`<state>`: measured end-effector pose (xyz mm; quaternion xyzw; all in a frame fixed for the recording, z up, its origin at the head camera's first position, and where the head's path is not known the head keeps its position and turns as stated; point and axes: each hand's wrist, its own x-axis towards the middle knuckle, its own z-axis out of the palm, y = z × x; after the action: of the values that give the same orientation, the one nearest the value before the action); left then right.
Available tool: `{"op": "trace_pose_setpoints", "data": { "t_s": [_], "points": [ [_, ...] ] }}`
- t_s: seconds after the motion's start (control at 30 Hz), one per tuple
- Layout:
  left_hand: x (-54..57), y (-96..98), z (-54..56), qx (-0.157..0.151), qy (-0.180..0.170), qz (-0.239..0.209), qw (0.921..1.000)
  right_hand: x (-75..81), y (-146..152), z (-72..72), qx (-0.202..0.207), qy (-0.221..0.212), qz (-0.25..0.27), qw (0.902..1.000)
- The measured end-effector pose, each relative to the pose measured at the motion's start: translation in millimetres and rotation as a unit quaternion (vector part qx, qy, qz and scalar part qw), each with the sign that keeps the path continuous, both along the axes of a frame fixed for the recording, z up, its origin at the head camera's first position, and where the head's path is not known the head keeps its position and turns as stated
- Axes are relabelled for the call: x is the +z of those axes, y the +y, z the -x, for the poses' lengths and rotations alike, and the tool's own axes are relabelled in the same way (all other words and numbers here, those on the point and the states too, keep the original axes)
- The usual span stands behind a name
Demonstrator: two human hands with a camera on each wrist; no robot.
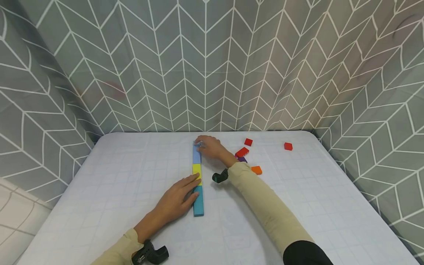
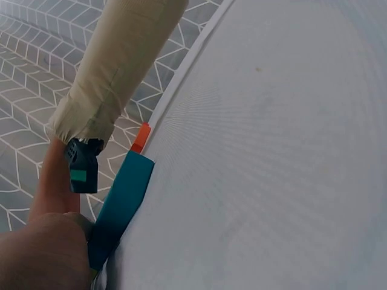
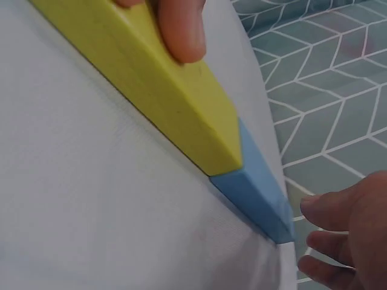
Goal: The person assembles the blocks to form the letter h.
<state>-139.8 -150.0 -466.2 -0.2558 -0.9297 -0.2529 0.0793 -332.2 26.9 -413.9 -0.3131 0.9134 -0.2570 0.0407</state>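
Three bar-shaped blocks stand end to end in a straight line on the table: a teal block (image 1: 198, 207) nearest, a yellow block (image 1: 197, 169) in the middle and a light blue block (image 1: 197, 157) farthest. My left hand (image 1: 175, 198) lies over the line from the left, its fairly straight fingers resting on the yellow block and its thumb on the teal one. At the far end, my right hand (image 1: 212, 147) reaches to the light blue block (image 3: 257, 196). Its thumb and fingers (image 3: 326, 208) are spread around that end, gripping nothing in the right wrist view.
Right of the line lie loose blocks: a red block (image 1: 248, 142), a longer red block (image 1: 242, 152), a purple block (image 1: 243, 159) partly behind the right wrist, an orange block (image 1: 256, 170) and another red block (image 1: 288, 146). A patterned curtain (image 1: 205, 73) surrounds the white table (image 1: 132, 165).
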Motion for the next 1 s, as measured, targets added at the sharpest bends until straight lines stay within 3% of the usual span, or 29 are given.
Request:
{"op": "trace_pose_setpoints", "data": {
  "t_s": [0.23, 0.53, 0.77, 1.0],
  "points": [
    [2.4, -0.9, -1.0, 0.009, -0.002, 0.001, 1.0, 6.9, 14, -6.5, 0.006, 0.023, 0.016, 0.9996],
    [-0.4, -0.8, -0.7, 0.006, 0.002, -0.002, 1.0, 2.8, 42, -10.8, -0.007, 0.043, 0.06, 0.9972],
    [-1.3, 0.2, 0.7, -0.006, 0.014, -0.012, 0.9998, 2.9, 68, -16.6, -0.041, 0.034, 0.094, 0.9941],
    [-0.8, 0.4, 0.2, -0.006, 0.012, -0.011, 0.9998, 2.0, 84, -21.4, -0.057, 0.023, 0.082, 0.9947]
  ]
}}
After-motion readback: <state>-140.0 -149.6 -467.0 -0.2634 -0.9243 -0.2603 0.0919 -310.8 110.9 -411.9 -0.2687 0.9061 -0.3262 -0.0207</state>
